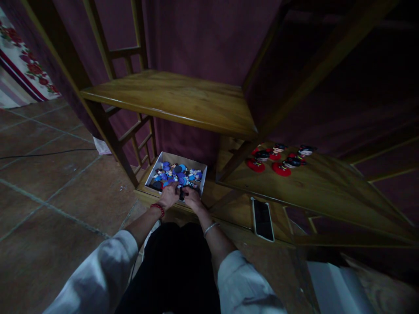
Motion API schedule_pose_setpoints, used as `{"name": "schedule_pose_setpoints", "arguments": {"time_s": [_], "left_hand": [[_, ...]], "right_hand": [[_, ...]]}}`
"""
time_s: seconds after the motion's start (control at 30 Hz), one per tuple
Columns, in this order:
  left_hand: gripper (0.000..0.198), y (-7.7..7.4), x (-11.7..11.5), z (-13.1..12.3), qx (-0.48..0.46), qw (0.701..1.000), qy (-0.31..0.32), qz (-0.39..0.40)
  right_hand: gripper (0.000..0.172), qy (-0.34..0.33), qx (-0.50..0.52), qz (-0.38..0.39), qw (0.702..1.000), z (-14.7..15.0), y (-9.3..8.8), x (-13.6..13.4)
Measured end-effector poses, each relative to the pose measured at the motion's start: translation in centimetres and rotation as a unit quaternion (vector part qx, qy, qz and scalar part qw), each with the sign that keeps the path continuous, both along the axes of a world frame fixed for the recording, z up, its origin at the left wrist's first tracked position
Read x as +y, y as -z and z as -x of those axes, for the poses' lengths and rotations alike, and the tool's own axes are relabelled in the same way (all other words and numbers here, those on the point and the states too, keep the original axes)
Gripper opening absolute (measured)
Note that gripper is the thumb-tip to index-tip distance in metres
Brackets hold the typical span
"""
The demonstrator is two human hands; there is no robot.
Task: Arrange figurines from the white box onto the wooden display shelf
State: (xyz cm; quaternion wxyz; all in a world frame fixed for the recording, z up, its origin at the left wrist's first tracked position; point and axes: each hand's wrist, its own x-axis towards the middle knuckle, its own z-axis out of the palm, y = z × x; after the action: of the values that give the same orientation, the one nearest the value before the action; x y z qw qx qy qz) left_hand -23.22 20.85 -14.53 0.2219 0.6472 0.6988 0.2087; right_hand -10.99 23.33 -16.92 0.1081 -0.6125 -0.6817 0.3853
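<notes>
A shallow white box (205,179) full of small blue, purple and dark figurines (179,171) rests on the low wooden shelf. My left hand (169,195), with a red bead bracelet at the wrist, reaches over the box's front edge, its fingers bent beside a dark item. Close to its right, my right hand (192,197) has curled fingers at the same dark item, near the box's front right part. The item between the two hands is too small and dim to make out, and the fingertips are partly hidden.
Several red-based figurines (282,168) stand on the right shelf (314,192). Below them lies a dark-screened phone (262,220). An upper wooden shelf (170,98) overhangs the box. Slanted posts frame the unit. A cable (49,154) crosses the tiled floor at left.
</notes>
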Motion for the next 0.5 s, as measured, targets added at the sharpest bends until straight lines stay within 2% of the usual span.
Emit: {"name": "schedule_pose_setpoints", "arguments": {"time_s": [0.13,0.33,0.5], "left_hand": [[0.040,0.1,-0.5,-0.4,-0.038,0.999,0.025,-0.018],[0.041,0.4,-0.9,-0.5,-0.066,0.997,0.037,-0.031],[0.037,-0.1,-0.4,0.7,-0.033,0.999,0.015,-0.025]], "right_hand": [[0.032,0.007,-0.018,-0.011,1.000,0.0,-0.6,-0.2],[0.041,-0.008,-0.032,-0.032,0.999,-0.1,-2.1,-0.7],[0.036,-0.004,-0.041,-0.066,0.997,0.0,-1.8,-0.9]]}}
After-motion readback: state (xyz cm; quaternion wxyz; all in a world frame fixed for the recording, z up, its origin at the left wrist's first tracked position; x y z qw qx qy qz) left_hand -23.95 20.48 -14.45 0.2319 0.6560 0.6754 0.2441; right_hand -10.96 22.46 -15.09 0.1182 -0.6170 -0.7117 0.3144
